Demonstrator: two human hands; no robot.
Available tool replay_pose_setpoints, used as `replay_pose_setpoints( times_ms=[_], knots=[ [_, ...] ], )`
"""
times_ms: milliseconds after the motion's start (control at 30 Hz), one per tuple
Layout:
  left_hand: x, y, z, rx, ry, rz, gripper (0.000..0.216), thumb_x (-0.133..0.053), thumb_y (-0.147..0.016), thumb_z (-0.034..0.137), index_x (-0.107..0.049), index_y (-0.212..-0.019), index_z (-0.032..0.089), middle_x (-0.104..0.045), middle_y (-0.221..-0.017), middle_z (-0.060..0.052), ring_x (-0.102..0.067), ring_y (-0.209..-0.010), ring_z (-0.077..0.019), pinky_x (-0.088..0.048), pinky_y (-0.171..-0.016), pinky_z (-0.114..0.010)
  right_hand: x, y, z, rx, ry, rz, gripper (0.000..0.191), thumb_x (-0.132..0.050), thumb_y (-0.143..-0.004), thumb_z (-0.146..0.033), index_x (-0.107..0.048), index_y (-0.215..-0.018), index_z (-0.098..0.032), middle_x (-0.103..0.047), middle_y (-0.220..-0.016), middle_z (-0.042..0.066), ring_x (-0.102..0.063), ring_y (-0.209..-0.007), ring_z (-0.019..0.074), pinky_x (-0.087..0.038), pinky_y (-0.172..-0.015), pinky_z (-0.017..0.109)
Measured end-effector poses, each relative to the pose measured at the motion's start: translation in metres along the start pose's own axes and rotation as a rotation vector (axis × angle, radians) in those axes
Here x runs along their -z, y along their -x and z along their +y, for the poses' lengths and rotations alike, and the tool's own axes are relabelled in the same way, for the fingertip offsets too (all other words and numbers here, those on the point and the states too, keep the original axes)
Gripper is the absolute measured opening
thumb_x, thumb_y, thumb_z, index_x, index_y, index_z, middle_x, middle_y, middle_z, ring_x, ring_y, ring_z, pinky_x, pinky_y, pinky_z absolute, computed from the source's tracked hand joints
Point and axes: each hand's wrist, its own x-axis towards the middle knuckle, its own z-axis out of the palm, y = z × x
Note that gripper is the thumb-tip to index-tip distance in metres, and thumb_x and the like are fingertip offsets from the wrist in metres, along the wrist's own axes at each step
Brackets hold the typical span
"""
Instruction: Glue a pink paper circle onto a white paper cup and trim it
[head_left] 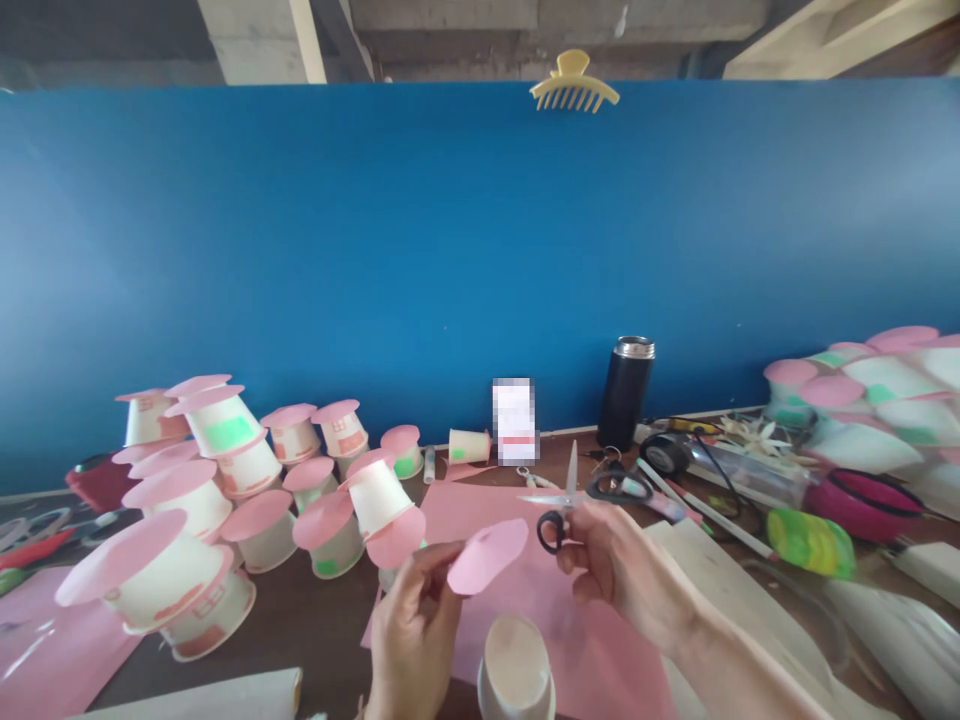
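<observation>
Between the thumb and fingers of my left hand (420, 620) is a pink paper disc (489, 556), tilted above the table. My right hand (611, 555) has its fingers in the black handles of a pair of scissors (571, 478), whose blades stand spread apart, pointing up and left. The blades are clear of the disc. Below and between my hands, an upside-down white paper cup (517, 665) stands near the front. Under it lies a large pink paper sheet (465, 505).
Paper cups with pink disc tops (202, 480) are stacked at left, with more cups (892, 390) at far right. A black bottle (626, 395) stands by the blue partition (420, 220). Green tape rolls (810, 543) and a magenta bowl-like item (862, 505) lie at right.
</observation>
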Motion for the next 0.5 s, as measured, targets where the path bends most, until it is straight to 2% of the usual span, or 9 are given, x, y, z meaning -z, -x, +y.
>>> replay_pose_setpoints(
  times_ms=[133,233,433,500],
  knots=[
    [0.002,-0.002,-0.005,0.028,-0.021,0.016,0.022,-0.061,-0.082,0.031,-0.071,-0.099,0.023,-0.076,-0.083,-0.003,-0.071,-0.068,-0.0187,-0.057,-0.064,-0.026,-0.003,0.004,-0.003,-0.017,-0.129,0.001,0.036,-0.068,-0.087,-0.05,-0.07,-0.1,-0.016,-0.062,-0.09,0.004,-0.054,-0.069,0.0117,-0.05,-0.053,0.018],
    [0.001,-0.003,-0.006,0.027,-0.051,0.016,0.021,-0.06,-0.083,0.03,-0.071,-0.1,0.024,-0.075,-0.085,-0.002,-0.072,-0.069,-0.0184,-0.057,-0.064,-0.025,-0.005,0.007,-0.008,-0.005,-0.172,0.041,0.041,-0.076,-0.081,-0.051,-0.072,-0.096,-0.013,-0.062,-0.093,0.006,-0.054,-0.071,0.0126,-0.055,-0.057,0.02],
    [0.001,-0.004,-0.001,-0.006,-0.074,-0.004,0.022,-0.058,-0.08,0.026,-0.071,-0.098,0.025,-0.076,-0.087,-0.001,-0.073,-0.067,-0.0178,-0.057,-0.063,-0.024,-0.002,0.008,-0.013,-0.006,-0.217,0.084,0.046,-0.088,-0.068,-0.048,-0.073,-0.092,-0.012,-0.066,-0.092,0.008,-0.059,-0.075,0.0178,-0.063,-0.076,0.037],
    [0.001,-0.005,0.002,-0.013,-0.076,-0.001,0.022,-0.058,-0.079,0.027,-0.071,-0.096,0.025,-0.076,-0.083,0.0,-0.073,-0.066,-0.018,-0.057,-0.062,-0.024,0.002,0.005,-0.011,-0.022,-0.236,0.123,0.044,-0.09,-0.066,-0.044,-0.074,-0.091,-0.011,-0.068,-0.091,0.009,-0.064,-0.078,0.0198,-0.063,-0.08,0.038]
  ],
)
